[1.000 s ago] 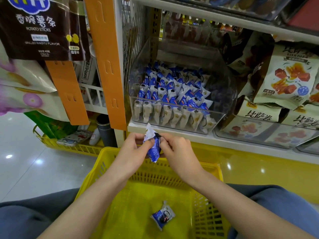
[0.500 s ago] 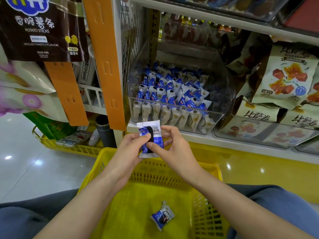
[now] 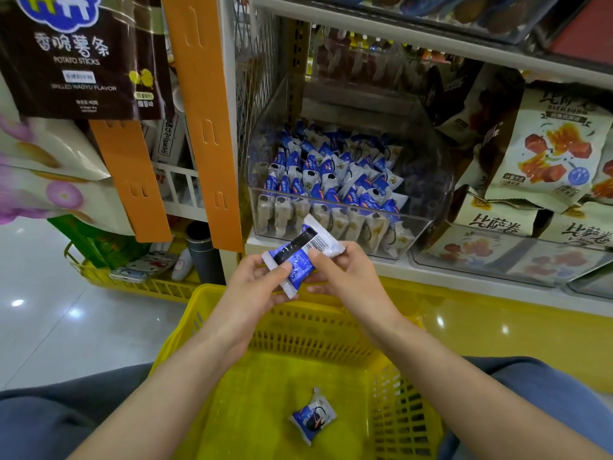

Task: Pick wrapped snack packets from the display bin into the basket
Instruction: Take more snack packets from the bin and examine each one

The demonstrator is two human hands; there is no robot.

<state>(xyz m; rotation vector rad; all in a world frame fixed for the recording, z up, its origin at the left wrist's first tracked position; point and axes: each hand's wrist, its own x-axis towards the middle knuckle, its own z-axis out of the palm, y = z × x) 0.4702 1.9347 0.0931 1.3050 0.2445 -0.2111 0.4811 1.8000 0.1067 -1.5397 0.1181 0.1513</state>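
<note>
1. Gripping one snack packet [image 3: 300, 257], barcode up, between left hand [image 3: 255, 285] and right hand [image 3: 346, 277].
2. Below the hands: basket [image 3: 331, 330] with second packet [image 3: 311, 418] inside.
3. Beyond the hands: display bin [image 3: 431, 194], full.

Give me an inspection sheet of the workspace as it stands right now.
Surface: white shelf carries the display bin; yellow basket sits below, between the person's legs.
Job's things: bin holds many blue-and-white packets; loose packet lies on the basket floor; held packet is above the basket's far rim, barcode side up.
Clutter: snack bags right of the bin; potato stick bags hang at left; other basket on the floor.
Grippers: left hand and right hand both pinch the held packet.
Cables: nothing seen.
Surroundings: glossy floor, shop shelving.
</note>
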